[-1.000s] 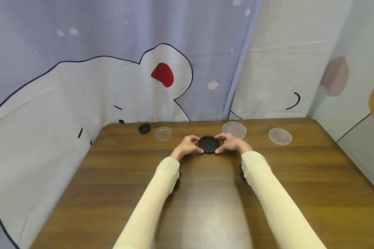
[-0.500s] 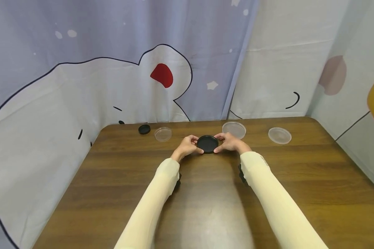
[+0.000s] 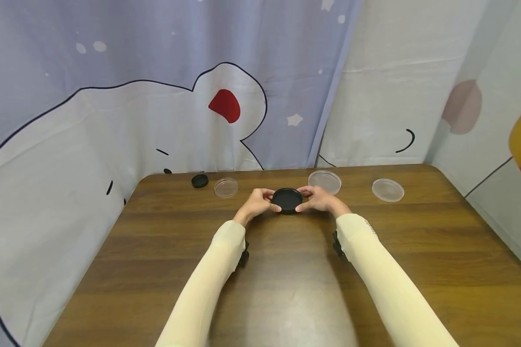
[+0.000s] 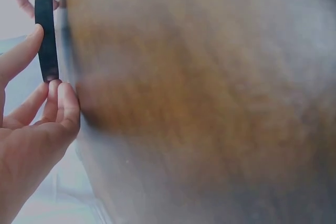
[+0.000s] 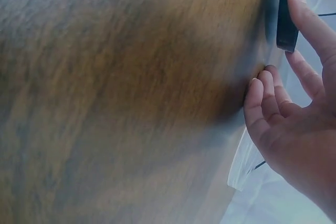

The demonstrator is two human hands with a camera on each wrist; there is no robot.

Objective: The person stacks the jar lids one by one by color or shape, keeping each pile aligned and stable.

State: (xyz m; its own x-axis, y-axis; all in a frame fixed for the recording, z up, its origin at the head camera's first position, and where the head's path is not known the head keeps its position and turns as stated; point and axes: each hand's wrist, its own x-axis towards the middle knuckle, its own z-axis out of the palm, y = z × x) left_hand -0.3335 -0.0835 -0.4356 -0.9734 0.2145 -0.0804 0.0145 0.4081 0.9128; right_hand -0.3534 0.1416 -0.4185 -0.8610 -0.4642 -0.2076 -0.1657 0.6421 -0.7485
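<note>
A round black shallow dish (image 3: 287, 200) with a raised rim is held between both hands over the far middle of the table. My left hand (image 3: 257, 203) pinches its left edge, thumb nearer and fingers on the far side. On the opposite edge, my right hand (image 3: 321, 200) grips it the same way. Seen edge-on in the left wrist view, the black dish (image 4: 46, 40) stands slightly off the tabletop. In the right wrist view, the thumb and index finger touch the dish (image 5: 289, 14), while the other fingers curl close to the table.
Just behind my right hand lies a large clear round dish (image 3: 325, 180). Another clear dish (image 3: 388, 190) is farther right. To the left are a smaller clear dish (image 3: 226, 188) and a small black round dish (image 3: 199, 180). A printed curtain (image 3: 165, 120) hangs along the table's far edge.
Both hands and the black dish have shifted very slightly left, and a little more of the dish's front wall shows. The grip and the other dishes stay the same.
</note>
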